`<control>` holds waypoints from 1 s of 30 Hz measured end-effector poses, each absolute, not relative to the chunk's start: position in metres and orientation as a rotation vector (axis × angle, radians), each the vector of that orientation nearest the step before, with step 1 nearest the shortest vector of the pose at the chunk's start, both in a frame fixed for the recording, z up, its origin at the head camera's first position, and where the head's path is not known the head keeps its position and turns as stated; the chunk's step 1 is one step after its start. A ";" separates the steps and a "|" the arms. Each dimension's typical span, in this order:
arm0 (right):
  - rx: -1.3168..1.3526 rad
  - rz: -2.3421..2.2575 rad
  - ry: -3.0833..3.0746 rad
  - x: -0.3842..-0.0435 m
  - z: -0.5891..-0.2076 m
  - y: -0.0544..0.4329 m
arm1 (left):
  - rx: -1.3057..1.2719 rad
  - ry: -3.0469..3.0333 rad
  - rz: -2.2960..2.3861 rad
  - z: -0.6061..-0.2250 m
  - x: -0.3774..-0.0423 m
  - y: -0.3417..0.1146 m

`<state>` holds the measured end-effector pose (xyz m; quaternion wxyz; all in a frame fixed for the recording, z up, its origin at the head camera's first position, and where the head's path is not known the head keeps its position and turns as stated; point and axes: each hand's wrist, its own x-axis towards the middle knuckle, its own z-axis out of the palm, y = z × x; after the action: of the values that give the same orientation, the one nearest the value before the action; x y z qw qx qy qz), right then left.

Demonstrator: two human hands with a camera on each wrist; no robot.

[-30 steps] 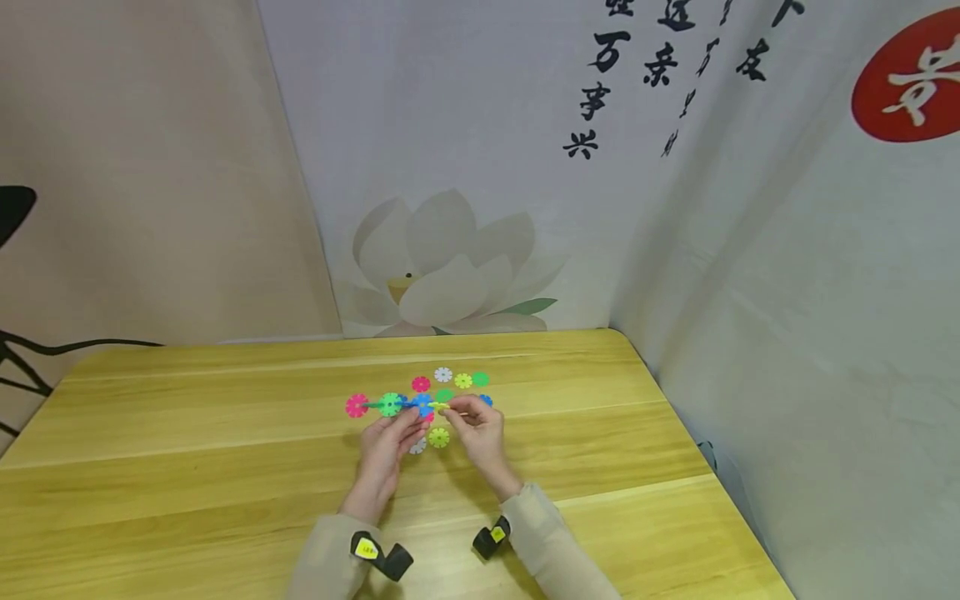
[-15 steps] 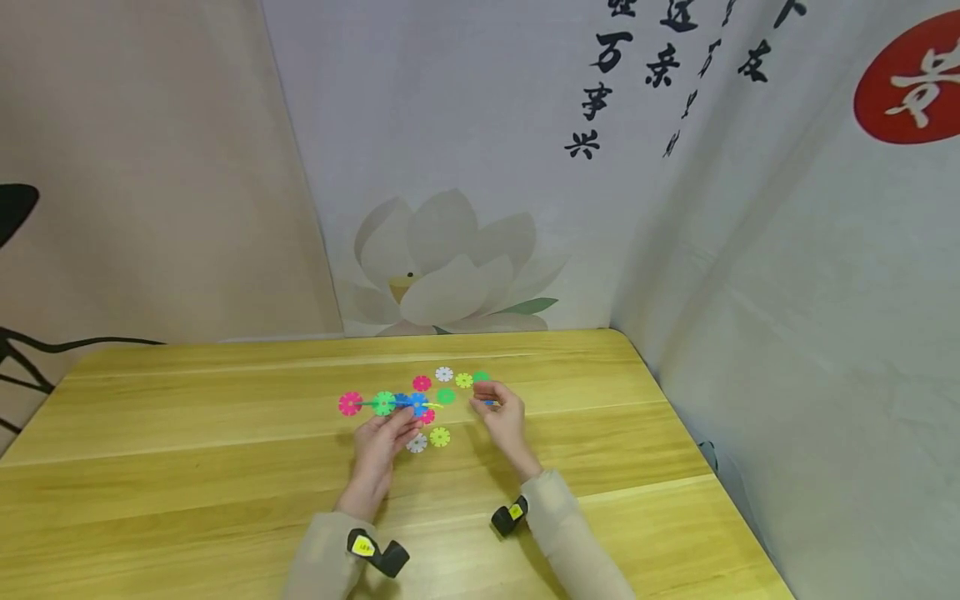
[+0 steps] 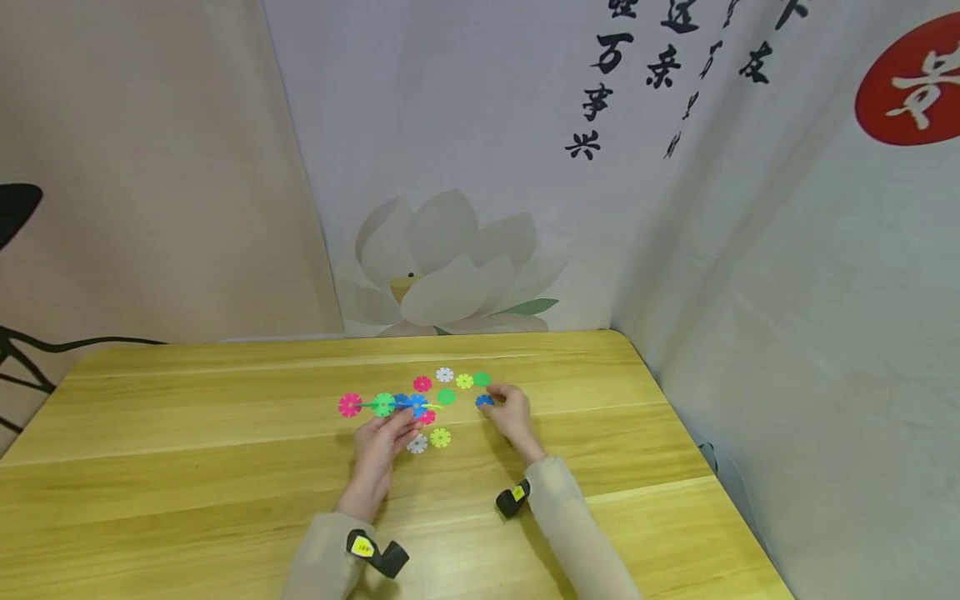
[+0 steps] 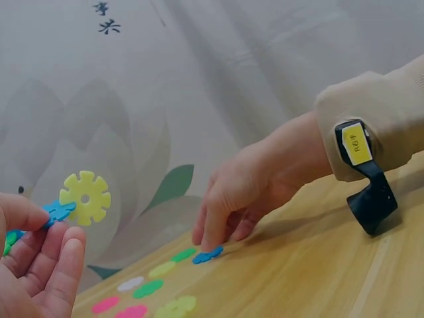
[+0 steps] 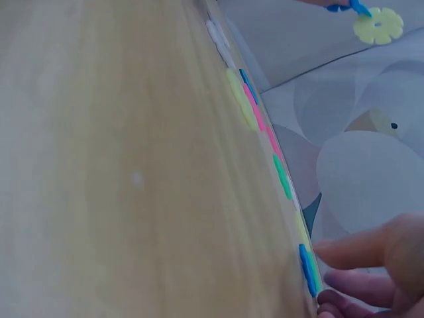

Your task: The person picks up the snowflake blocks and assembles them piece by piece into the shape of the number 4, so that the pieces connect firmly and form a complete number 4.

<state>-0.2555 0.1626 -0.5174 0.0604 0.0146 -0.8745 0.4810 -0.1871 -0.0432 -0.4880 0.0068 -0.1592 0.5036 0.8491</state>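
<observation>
While the left hand [image 3: 377, 452] pinches discs [image 3: 384, 405], the right [image 3: 515, 419] (apparently) touches another disc [image 3: 483, 401].

A wooden worktop [image 3: 187, 492] is stretching beneath the hands [image 3: 380, 450]. Beyond them a white backdrop [image 3: 450, 100] is showing a lotus [image 3: 450, 258] and black characters [image 3: 596, 102]; a beige curtain [image 3: 150, 175] is hanging beyond, to their left, and to their right white cloth [image 3: 825, 292] is bearing a red oval [image 3: 903, 48].
</observation>
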 end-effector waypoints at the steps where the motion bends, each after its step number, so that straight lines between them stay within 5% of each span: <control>1: 0.041 1.441 -2.660 -0.256 -0.518 0.163 | -0.498 1.583 2.649 -0.488 -0.187 -0.044; 15: 0.029 1.242 -2.903 -0.268 -0.506 0.168 | -0.532 1.543 2.656 -0.489 -0.187 -0.045; 30: -0.076 1.611 -2.731 -0.259 -0.505 0.167 | -0.526 1.533 2.643 -0.491 -0.188 -0.044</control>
<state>-0.2588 0.1672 -0.5054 -0.0150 -0.0239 -0.8609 0.5079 -0.1881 -0.0442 -0.4907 0.0204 -0.1697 0.4943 0.8523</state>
